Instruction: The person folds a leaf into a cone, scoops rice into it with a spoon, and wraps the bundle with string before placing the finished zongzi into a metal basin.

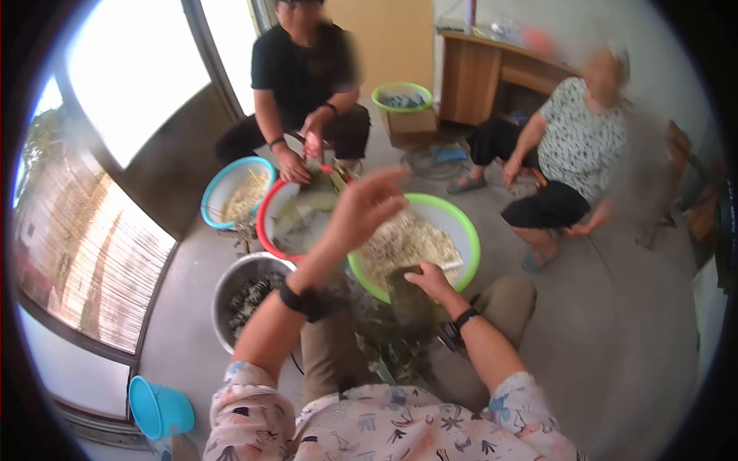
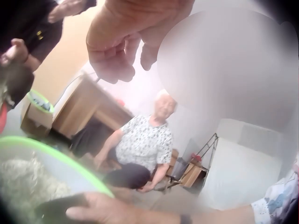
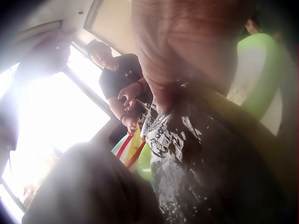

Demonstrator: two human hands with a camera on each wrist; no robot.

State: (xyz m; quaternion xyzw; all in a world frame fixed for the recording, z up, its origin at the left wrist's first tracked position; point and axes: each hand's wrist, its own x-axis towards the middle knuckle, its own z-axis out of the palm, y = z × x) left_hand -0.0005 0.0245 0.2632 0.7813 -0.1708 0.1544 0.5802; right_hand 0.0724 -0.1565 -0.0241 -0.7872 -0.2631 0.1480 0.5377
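Note:
My left hand (image 1: 366,212) is raised over the gap between the red-rimmed basin (image 1: 265,223) and the green-rimmed basin (image 1: 470,238). Its fingers are loosely bent, with nothing between them in the left wrist view. At the near rim of the green-rimmed basin, my right hand (image 1: 433,281) holds a broad dark green leaf (image 1: 405,292), thumb on top. That leaf (image 3: 187,154) looks wet and glossy in the right wrist view. Pale grain (image 1: 411,238) fills much of the green-rimmed basin, and a white handle (image 1: 453,265) lies in it. Large leaves (image 1: 296,219) sit in the red-rimmed basin.
A metal bowl (image 1: 219,303) of dark wrapped bundles stands at left, near a blue-rimmed basin (image 1: 209,201) and a blue bucket (image 1: 161,411). One person (image 1: 304,77) reaches into the red-rimmed basin; another person (image 1: 580,138) sits low at right. A wooden desk (image 1: 469,81) stands behind.

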